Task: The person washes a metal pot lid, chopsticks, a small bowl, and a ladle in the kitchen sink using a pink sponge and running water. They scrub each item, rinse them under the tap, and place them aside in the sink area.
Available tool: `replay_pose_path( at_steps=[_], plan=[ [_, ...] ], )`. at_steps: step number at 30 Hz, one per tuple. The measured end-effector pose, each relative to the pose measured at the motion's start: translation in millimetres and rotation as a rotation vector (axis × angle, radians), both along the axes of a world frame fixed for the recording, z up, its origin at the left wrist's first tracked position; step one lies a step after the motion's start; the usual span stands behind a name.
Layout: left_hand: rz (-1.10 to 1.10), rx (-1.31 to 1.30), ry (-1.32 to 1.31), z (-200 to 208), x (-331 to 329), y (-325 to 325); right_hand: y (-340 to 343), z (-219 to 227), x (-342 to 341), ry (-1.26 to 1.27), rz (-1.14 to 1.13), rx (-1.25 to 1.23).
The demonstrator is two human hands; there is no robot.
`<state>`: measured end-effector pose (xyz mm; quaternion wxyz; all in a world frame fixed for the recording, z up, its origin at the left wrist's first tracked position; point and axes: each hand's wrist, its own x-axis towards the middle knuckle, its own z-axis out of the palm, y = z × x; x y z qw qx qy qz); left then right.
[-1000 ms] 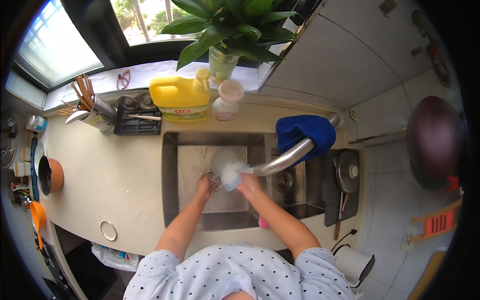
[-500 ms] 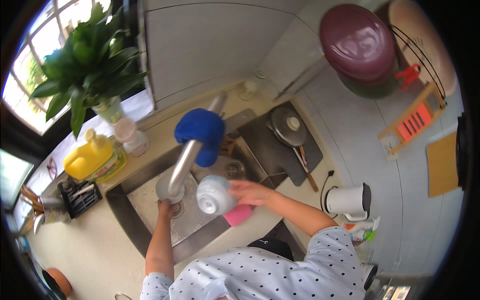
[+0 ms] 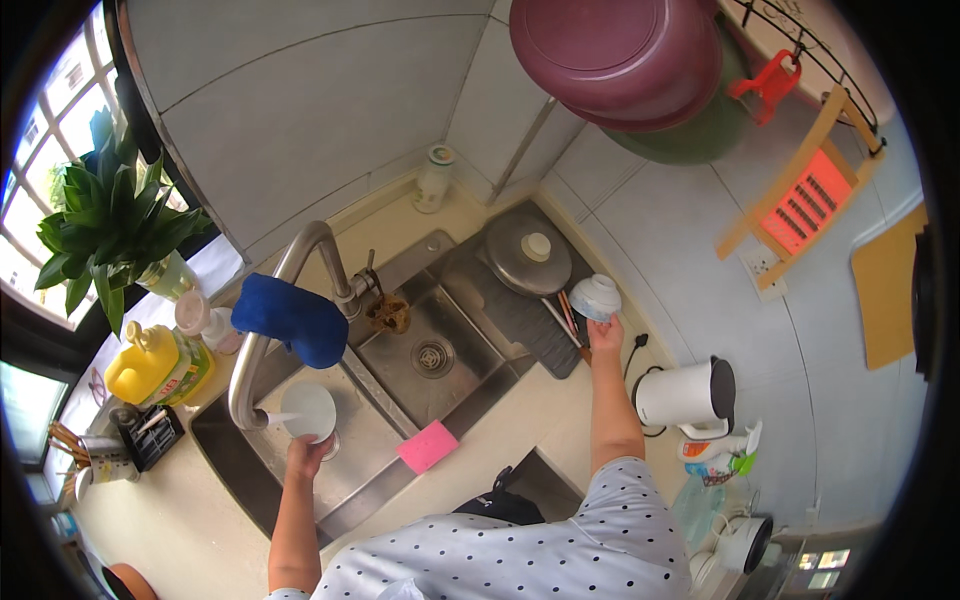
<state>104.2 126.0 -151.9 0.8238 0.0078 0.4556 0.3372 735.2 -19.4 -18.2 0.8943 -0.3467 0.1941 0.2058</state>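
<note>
Low in the left sink basin point(image 3: 262, 462), my left hand point(image 3: 306, 456) grips the rim of a white bowl point(image 3: 312, 404). A pale stream runs from the curved faucet point(image 3: 243, 380) toward that bowl. Out to the right, my right hand point(image 3: 605, 337) holds a patterned white bowl point(image 3: 594, 296), bottom up, at the edge of a dark grey mat point(image 3: 552, 343). Whether this bowl touches the surface I cannot tell. A blue cloth point(image 3: 290, 318) hangs over the faucet neck. On the front sink edge lies a pink sponge point(image 3: 428, 446).
A lidded pan point(image 3: 522, 262) sits on the mat, with long-handled utensils beside it. The right basin has a drain point(image 3: 432, 356) and a brown scrubber point(image 3: 388, 314). A white kettle point(image 3: 684, 400) stands at the right. A yellow jug point(image 3: 155, 370) and a plant point(image 3: 115, 220) line the left.
My right hand has carried the patterned bowl from above the sink rightward to the mat's edge. My left hand still holds its bowl by the faucet. The head view has shifted.
</note>
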Motion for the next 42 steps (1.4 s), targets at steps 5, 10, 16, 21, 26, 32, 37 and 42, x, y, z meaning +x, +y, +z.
replay_pose_path(
  at_steps=[5, 10, 16, 21, 26, 32, 37, 42],
  plan=[
    [0.064, 0.033, -0.038, 24, 9, 0, -2, -37, 24, -0.022, 0.101, -0.081],
    [0.049, 0.107, -0.015, 39, 16, -4, -39, -40, 42, -0.221, 0.654, -0.381],
    [0.023, 0.139, 0.023, 58, 9, -7, 8, 41, -31, -0.788, 0.932, -1.167],
    [-0.053, 0.121, 0.056, 44, 1, -5, 113, 101, -281, -0.893, 1.979, -0.595],
    [-0.103, 0.202, 0.062, 19, -9, -18, 165, -9, -451, -2.146, 2.100, 0.018],
    [0.091, 0.174, 0.016, 35, -12, -22, 179, -117, -504, -2.045, 1.888, -0.580],
    [0.213, 0.140, -0.047, -29, 1, -12, 159, -142, -537, -1.250, 1.960, -0.712],
    [0.169, 0.411, 0.750, 22, 8, -5, 184, -92, -542, -0.191, 1.752, -0.500]
  ],
)
